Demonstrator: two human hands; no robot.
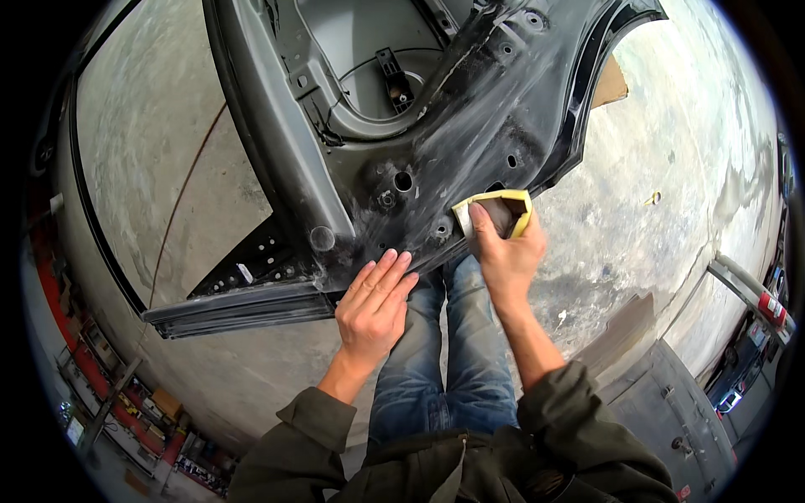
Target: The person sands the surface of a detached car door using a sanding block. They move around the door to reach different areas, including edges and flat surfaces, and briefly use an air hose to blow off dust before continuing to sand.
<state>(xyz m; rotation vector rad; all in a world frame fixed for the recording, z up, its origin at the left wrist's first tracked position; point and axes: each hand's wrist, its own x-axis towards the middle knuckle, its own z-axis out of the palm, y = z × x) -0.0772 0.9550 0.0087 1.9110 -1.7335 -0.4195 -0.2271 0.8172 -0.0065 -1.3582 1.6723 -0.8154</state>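
A dark grey car door [457, 155], dusted with whitish scuffs, lies in front of me with its inner side up. My left hand [373, 303] rests on the door's near edge, fingers stretched out flat and holding nothing. Farther right, my right hand [510, 261] pinches a bent sanding pad [505, 215] with a grey face and yellow foam edges. The thumb presses on the grey face, while the other fingers are mostly hidden behind the pad. The pad is at the door's near right edge; whether its underside touches the metal I cannot tell.
Holes and bolt openings dot the panel, and a black bracket [394, 80] sits within its large opening. A black strip [77, 197] curves along the left. Cardboard [610, 84] shows beyond the door's right edge. A grey metal cabinet [671, 411] stands at the lower right.
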